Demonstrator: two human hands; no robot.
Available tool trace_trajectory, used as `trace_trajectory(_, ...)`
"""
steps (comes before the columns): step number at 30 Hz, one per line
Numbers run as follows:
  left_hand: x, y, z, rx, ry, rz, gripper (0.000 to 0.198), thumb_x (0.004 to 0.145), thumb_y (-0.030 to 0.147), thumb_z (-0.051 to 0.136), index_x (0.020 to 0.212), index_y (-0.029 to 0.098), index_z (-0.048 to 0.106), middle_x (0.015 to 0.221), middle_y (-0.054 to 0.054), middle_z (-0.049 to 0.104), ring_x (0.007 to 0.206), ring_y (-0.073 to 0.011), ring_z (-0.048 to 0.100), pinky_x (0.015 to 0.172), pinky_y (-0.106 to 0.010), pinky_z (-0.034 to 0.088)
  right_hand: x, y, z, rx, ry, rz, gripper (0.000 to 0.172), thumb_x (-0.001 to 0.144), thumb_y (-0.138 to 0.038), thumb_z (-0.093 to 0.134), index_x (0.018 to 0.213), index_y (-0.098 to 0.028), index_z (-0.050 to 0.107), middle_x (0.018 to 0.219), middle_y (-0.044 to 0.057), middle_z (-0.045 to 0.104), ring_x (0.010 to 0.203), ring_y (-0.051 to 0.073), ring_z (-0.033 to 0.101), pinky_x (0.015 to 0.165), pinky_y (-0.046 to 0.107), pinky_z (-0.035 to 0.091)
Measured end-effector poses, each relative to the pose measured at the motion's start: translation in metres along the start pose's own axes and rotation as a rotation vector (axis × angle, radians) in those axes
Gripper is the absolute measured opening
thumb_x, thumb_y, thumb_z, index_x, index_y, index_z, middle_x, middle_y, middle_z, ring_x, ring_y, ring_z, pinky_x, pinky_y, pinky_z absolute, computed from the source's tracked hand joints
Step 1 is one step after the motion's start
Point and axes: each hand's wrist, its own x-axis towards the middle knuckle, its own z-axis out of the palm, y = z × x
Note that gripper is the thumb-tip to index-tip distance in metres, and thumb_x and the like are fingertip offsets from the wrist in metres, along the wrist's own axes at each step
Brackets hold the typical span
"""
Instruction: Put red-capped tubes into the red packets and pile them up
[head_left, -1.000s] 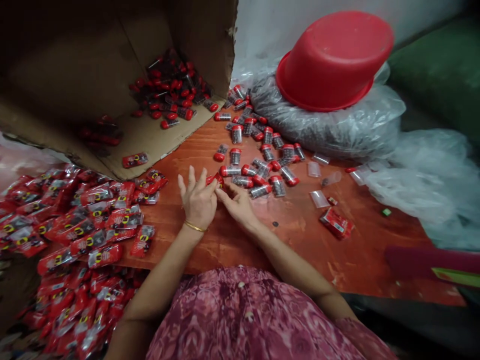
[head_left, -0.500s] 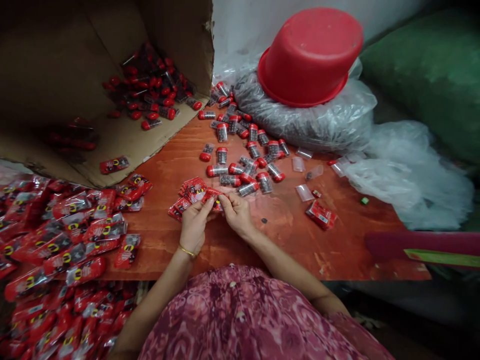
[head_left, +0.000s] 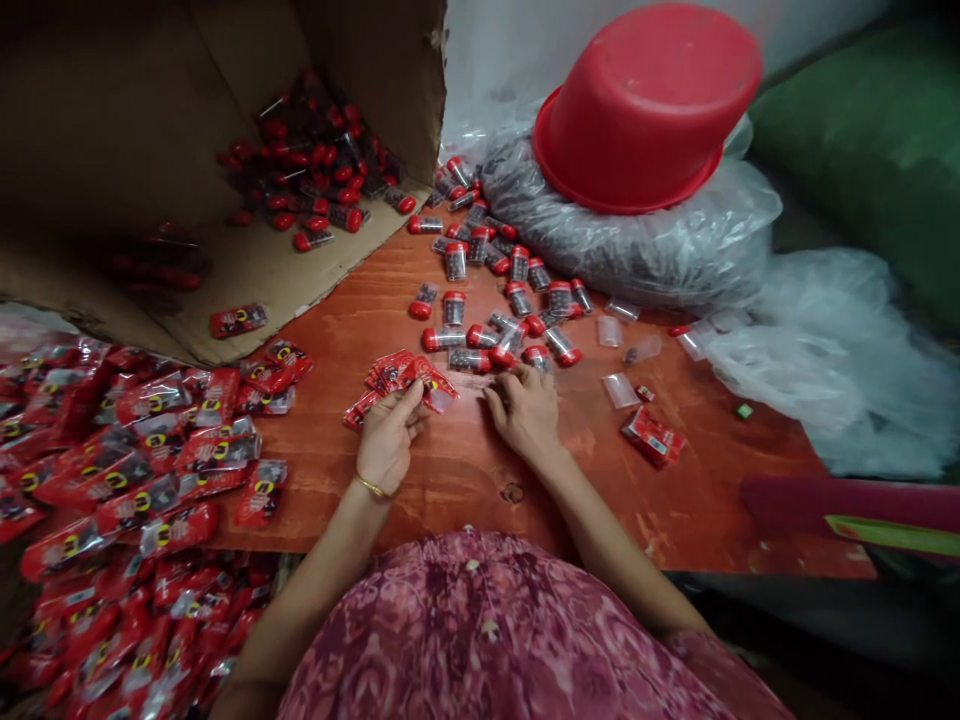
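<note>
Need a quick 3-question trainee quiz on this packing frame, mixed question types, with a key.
1. True or false: the red basin stands upright on the table.
2. Which hand holds the fan of red sachets?
A. left hand
B. right hand
C. neither
3. Fill in: the right hand's fingertips reach into the scatter of red-capped ______.

Key
1. False: it lies upside down on the clear bag of dark contents.
2. A: its grip is shut on the sachets.
3. vials; whether the right hand's grip has shut on one cannot be told.
</note>
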Motion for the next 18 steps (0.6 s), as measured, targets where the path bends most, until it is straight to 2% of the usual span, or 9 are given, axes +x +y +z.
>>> trace_trajectory(2, 0.0, -0.001, 0.001, -0.013, -0.016, -0.05, 0.023, 0.058, 0.029, 0.076, 0.069, 0.015, 0.061, 0.06, 0.003, 0.066, 0.05, -0.0072, 0.058, 0.053, -0.018, 0.045, -0.014, 0.012, -0.003, 0.011, -0.013, -0.107, 0.02, 0.085, -0.032, 0.048, 0.083, -0.019, 0.063, 0.101, 0.011, 0.058, 0.093, 0.026, 0.048, 0.079, 0.041, 0.04)
trace_trajectory(4, 0.0, -0.003, 0.002, -0.021, -0.021, -0.087, 0.02, 0.061, 0.027, 0.075, 0.069, 0.015, 0.06, 0.059, 0.003, 0.065, 0.049, -0.0073, 0.058, 0.053, -0.019, 0.046, -0.026, 0.019, -0.005, 0.031, 0.033, -0.13, 0.018, 0.084, -0.033, 0.05, 0.084, -0.02, 0.062, 0.098, 0.01, 0.059, 0.091, 0.024, 0.051, 0.079, 0.038, 0.041)
trace_trajectory(7, -0.002, -0.006, 0.003, -0.039, -0.048, -0.112, 0.019, 0.064, 0.027, 0.073, 0.068, 0.015, 0.059, 0.059, 0.003, 0.064, 0.05, -0.0081, 0.059, 0.054, -0.02, 0.048, -0.034, 0.023, -0.007, -0.033, 0.13, -0.038, 0.038, 0.079, -0.048, 0.055, 0.098, -0.016, 0.058, 0.102, 0.014, 0.059, 0.092, 0.026, 0.052, 0.076, 0.039, 0.041)
trace_trajectory(9, -0.004, -0.007, 0.003, -0.042, -0.061, -0.118, 0.018, 0.064, 0.026, 0.073, 0.069, 0.015, 0.06, 0.059, 0.002, 0.065, 0.051, -0.0086, 0.059, 0.054, -0.021, 0.048, -0.033, 0.023, -0.005, -0.111, 0.11, 0.0, 0.048, 0.079, -0.05, 0.054, 0.108, -0.011, 0.055, 0.102, 0.017, 0.06, 0.091, 0.029, 0.052, 0.074, 0.04, 0.041)
trace_trajectory(14, -0.008, -0.004, 0.004, -0.025, -0.012, -0.126, 0.015, 0.065, 0.024, 0.072, 0.068, 0.015, 0.06, 0.057, 0.002, 0.065, 0.049, -0.0084, 0.059, 0.052, -0.019, 0.047, -0.028, 0.03, -0.002, -0.174, 0.028, -0.066, 0.032, 0.082, -0.026, 0.045, 0.105, -0.008, 0.057, 0.094, 0.017, 0.064, 0.079, 0.026, 0.054, 0.07, 0.039, 0.043)
trace_trajectory(18, -0.006, -0.004, 0.004, -0.008, -0.013, -0.111, 0.019, 0.062, 0.026, 0.074, 0.068, 0.015, 0.061, 0.057, 0.002, 0.066, 0.05, -0.0079, 0.059, 0.051, -0.018, 0.045, -0.035, 0.034, -0.008, -0.008, 0.025, -0.043, 0.026, 0.08, -0.022, 0.044, 0.099, -0.013, 0.058, 0.082, 0.013, 0.066, 0.074, 0.024, 0.058, 0.067, 0.037, 0.045)
